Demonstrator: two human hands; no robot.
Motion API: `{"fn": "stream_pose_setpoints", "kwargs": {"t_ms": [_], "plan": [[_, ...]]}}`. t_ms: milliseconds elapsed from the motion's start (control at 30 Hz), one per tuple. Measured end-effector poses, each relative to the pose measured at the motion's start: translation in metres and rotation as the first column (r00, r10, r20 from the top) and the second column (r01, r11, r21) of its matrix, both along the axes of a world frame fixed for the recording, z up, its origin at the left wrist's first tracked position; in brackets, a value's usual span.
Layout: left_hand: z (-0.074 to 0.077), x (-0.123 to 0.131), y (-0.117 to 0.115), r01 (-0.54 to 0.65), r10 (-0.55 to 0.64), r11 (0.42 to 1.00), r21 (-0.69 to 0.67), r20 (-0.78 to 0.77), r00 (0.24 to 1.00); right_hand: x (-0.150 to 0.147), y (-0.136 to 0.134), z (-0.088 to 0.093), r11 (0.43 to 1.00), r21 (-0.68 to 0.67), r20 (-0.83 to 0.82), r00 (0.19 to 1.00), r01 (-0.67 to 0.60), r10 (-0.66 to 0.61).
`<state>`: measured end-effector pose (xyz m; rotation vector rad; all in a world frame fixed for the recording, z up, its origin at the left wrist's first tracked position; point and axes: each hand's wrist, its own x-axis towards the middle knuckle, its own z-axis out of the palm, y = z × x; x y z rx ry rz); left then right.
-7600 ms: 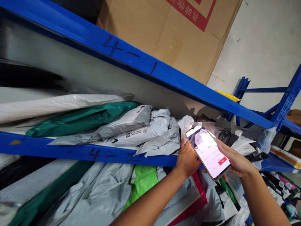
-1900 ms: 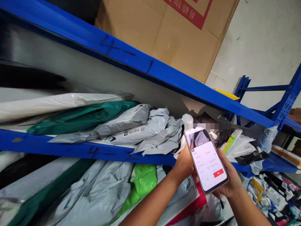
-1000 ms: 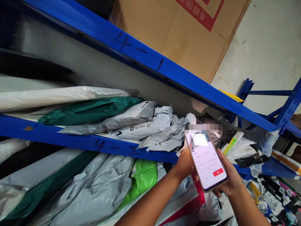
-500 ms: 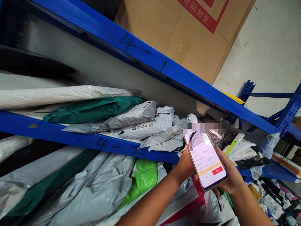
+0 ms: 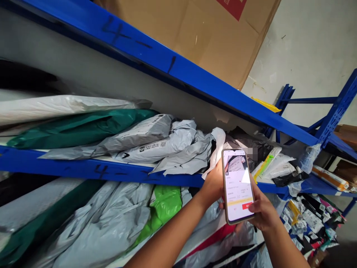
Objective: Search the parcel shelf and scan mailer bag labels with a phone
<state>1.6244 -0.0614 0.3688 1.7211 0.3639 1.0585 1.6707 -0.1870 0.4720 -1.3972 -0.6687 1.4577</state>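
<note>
My right hand (image 5: pixel 262 212) is wrapped round a smartphone (image 5: pixel 238 184) with a lit screen, held upright in front of a blue shelf (image 5: pixel 83 169). My left hand (image 5: pixel 212 183) reaches to the shelf edge just behind the phone and grips the corner of a white parcel bag (image 5: pixel 216 149). Its fingers are partly hidden by the phone. Grey mailer bags (image 5: pixel 167 147) lie piled on the shelf to the left of that hand. A dark green bag (image 5: pixel 78 126) and a long white bag (image 5: pixel 55 106) lie further left.
A big cardboard box (image 5: pixel 195 33) stands on the upper blue shelf beam (image 5: pixel 156 61) marked 4-1. Below, grey, green (image 5: pixel 164 208) and red bags fill the lower level. Small labelled parcels (image 5: pixel 309 219) are heaped at the lower right. A blue upright (image 5: pixel 334 111) stands by the white wall.
The phone has turned more upright and shifted slightly left. The view has swung a little right and down. My left hand stays on the white bag at the shelf edge.
</note>
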Motion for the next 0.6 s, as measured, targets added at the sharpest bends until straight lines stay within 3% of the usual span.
{"fn": "stream_pose_setpoints", "kwargs": {"t_ms": [133,233,300,400,600], "plan": [[0.008,-0.002,0.000,-0.029,0.004,0.995,-0.099,-0.240,0.971,-0.015,-0.010,0.008,0.986,-0.034,0.121,0.980,0.163,-0.158],[0.000,0.004,-0.001,-0.060,0.090,0.991,0.123,-0.255,0.963,-0.014,-0.023,0.005,0.969,0.005,0.149,0.958,0.248,-0.246],[-0.004,0.007,0.000,-0.042,0.097,0.986,0.164,-0.344,0.934,-0.006,-0.035,-0.001,0.948,0.020,0.208,0.926,0.318,-0.315],[-0.001,0.005,-0.001,-0.030,0.090,0.990,0.137,-0.458,0.884,0.008,-0.051,-0.009,0.911,-0.011,0.294,0.872,0.413,-0.392],[0.011,-0.005,0.001,0.033,0.005,0.997,0.071,-0.476,0.879,0.003,-0.059,-0.005,0.836,0.007,0.352,0.781,0.549,-0.515]]}}
